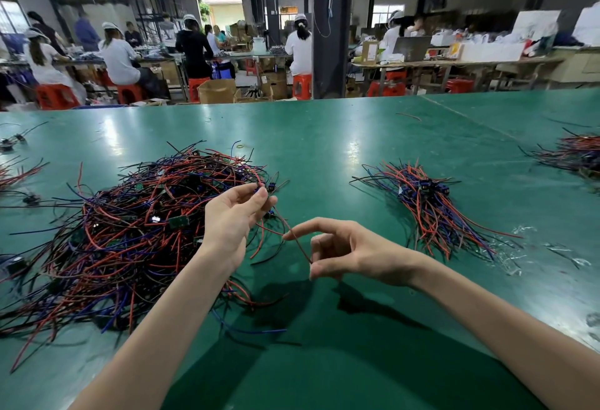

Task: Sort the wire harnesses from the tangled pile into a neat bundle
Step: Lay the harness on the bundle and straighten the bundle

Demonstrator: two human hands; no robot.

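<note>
Item, green table [324,137], filling the lower two thirds of the frame. Item, tangled pile [130,231] of red, blue and black wire harnesses with small green boards and dark connectors, lying left of centre on the table. Item, my left grip [237,218], raised just beside the pile's right edge, palm toward me, fingertips pinched on one wire harness [293,237] close to its blue connector [271,186]. The harness is lifted off the table and its reddish lead slants down to the right. Item, my right grip [350,250], at centre frame, fingers loosely curled, index fingertip touching the lead and the lead's end lying by the thumb; I cannot tell whether this grip actually pinches it. Item, sorted bundle [428,205], right of centre, well apart from the pile, wires roughly parallel and connectors gathered near its upper end. Item, clear plastic scraps [506,247], just beside the bundle's lower right. Item, further heap of wires [578,153] at the right edge. Item, loose wires [13,172] at the left edge. Item, small yellowish ring [239,146] just above the pile. Upper frame: workers [117,56] seated on red stools [55,95] at distant benches.
</note>
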